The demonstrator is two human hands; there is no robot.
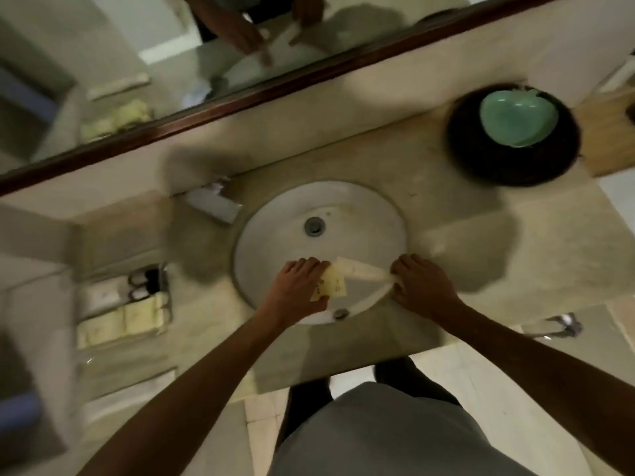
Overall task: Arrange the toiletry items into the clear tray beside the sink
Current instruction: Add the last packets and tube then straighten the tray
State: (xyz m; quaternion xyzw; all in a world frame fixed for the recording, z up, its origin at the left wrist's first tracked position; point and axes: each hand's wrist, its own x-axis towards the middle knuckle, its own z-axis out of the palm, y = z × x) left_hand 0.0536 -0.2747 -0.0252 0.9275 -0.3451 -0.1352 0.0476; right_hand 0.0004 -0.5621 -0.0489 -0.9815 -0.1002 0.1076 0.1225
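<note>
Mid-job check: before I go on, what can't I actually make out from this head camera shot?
- Pale yellow packets in the left hand: print too blurred to read.
- Long cream wrapper pinched by the right hand: contents unclear; fingers hide its end.
- Clear tray left of the round white sink: motion blur smears its items; no count possible.
- Small grey box behind the sink: label unreadable.

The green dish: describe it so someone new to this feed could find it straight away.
Start at the round white sink set in the stone counter, then look to its far right, toward the mirror. There a round, dark tray sits on the counter, and the green dish lies in it. It is pale mint green and roughly heart-shaped, the only coloured item on that side.
</note>
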